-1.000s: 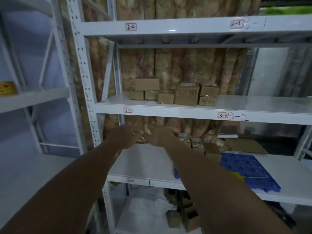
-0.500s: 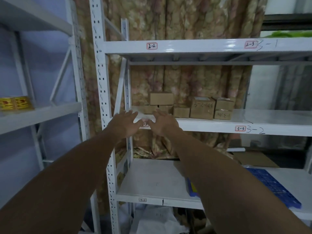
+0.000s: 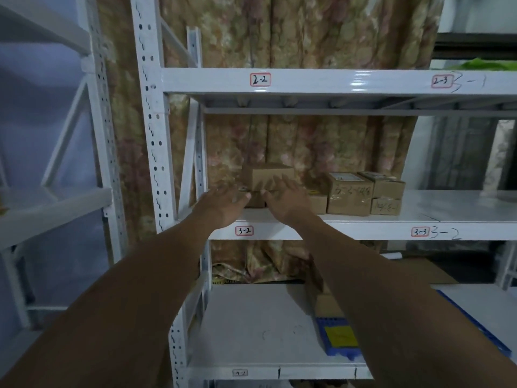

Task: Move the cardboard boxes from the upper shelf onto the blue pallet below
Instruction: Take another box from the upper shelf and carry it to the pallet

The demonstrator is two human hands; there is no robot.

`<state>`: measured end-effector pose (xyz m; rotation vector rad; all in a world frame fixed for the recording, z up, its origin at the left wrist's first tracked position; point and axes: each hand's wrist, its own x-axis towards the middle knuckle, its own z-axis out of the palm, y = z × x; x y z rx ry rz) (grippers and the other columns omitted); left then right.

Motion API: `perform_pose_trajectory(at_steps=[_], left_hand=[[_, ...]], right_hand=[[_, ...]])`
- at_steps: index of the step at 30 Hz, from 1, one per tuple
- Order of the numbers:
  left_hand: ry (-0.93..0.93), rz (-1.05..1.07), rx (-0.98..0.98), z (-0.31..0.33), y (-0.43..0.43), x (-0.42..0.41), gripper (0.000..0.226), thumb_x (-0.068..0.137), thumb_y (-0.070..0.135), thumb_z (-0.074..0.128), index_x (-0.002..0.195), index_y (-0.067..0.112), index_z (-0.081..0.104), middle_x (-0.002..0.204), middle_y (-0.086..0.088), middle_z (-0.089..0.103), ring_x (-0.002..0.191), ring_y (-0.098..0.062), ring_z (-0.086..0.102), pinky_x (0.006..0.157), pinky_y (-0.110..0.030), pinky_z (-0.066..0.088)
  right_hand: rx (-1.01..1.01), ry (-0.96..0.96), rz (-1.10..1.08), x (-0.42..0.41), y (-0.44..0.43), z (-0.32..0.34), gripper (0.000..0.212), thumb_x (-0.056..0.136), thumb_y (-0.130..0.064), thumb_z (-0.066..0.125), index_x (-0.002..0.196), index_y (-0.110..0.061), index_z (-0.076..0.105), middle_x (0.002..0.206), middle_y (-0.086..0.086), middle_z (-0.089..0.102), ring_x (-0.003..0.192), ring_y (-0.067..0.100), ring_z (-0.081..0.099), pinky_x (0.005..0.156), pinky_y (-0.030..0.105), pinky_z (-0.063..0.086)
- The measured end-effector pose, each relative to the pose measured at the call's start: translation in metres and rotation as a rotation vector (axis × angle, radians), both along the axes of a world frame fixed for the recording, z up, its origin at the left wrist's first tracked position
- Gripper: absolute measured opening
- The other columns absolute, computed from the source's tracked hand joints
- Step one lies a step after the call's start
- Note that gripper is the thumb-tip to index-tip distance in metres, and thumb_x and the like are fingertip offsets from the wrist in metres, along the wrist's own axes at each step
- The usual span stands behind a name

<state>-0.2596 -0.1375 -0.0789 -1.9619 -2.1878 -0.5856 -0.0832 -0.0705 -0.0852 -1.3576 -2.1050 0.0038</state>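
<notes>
Several cardboard boxes stand on the white upper shelf (image 3: 447, 203) marked 3-2. A plain box (image 3: 268, 175) is stacked on lower ones at the left of the group. To its right stand a taped box with handwriting (image 3: 351, 196) and two smaller stacked boxes (image 3: 387, 196). My left hand (image 3: 225, 204) and my right hand (image 3: 285, 198) reach side by side over the shelf edge, fingers spread, in front of the stacked box and holding nothing. The blue pallet (image 3: 338, 337) lies on the shelf below, mostly hidden by my right forearm.
A white perforated upright (image 3: 152, 163) stands just left of my left arm. Shelf beam 2-2 (image 3: 335, 81) runs overhead. A floral curtain (image 3: 307, 141) hangs behind the rack. Another white rack (image 3: 42, 205) stands to the left. Flat cardboard (image 3: 419, 271) lies behind the pallet.
Both hands rose from the lower shelf level to the upper shelf and moved forward to the stacked boxes. The view tilted up and closed in on the rack.
</notes>
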Motion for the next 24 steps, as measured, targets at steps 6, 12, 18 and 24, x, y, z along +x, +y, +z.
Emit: perform_pose_trajectory(at_steps=[6, 12, 18, 24], left_hand=[[-0.37, -0.072, 0.019, 0.02, 0.038, -0.001, 0.087, 0.083, 0.082, 0.012, 0.152, 0.033, 0.028, 0.161, 0.0, 0.026, 0.148, -0.028, 0.022, 0.118, -0.05, 0.023], [-0.764, -0.087, -0.009, 0.031, 0.074, 0.002, 0.085, 0.084, 0.083, 0.017, 0.153, 0.034, 0.025, 0.162, -0.003, 0.023, 0.147, -0.031, 0.025, 0.118, -0.047, 0.024], [-0.883, -0.077, 0.066, 0.022, 0.104, 0.011, 0.071, 0.095, 0.07, 0.025, 0.144, 0.023, 0.047, 0.15, -0.011, 0.044, 0.133, -0.033, 0.045, 0.108, -0.04, 0.037], [-0.969, -0.09, 0.324, 0.021, 0.104, 0.009, 0.062, 0.094, 0.063, 0.043, 0.087, 0.007, 0.07, 0.087, -0.012, 0.065, 0.097, -0.035, 0.063, 0.071, -0.031, 0.041]], right_hand=[[-0.138, 0.289, -0.072, 0.0, 0.031, 0.019, 0.078, 0.094, -0.065, 0.031, 0.159, -0.023, 0.018, 0.166, 0.004, 0.021, 0.151, 0.029, 0.021, 0.122, 0.045, 0.02], [-0.302, 0.632, -0.117, -0.011, 0.061, 0.035, 0.084, 0.093, -0.07, 0.038, 0.158, -0.019, 0.023, 0.159, 0.013, 0.035, 0.144, 0.038, 0.033, 0.118, 0.045, 0.028], [-0.254, 0.751, -0.109, -0.03, 0.074, 0.028, 0.069, 0.1, -0.055, 0.045, 0.15, -0.009, 0.037, 0.148, 0.017, 0.049, 0.136, 0.039, 0.045, 0.107, 0.039, 0.038], [-0.137, 0.939, -0.145, -0.039, 0.077, 0.031, 0.058, 0.094, -0.048, 0.059, 0.127, -0.001, 0.055, 0.123, 0.016, 0.064, 0.113, 0.033, 0.061, 0.091, 0.036, 0.049]])
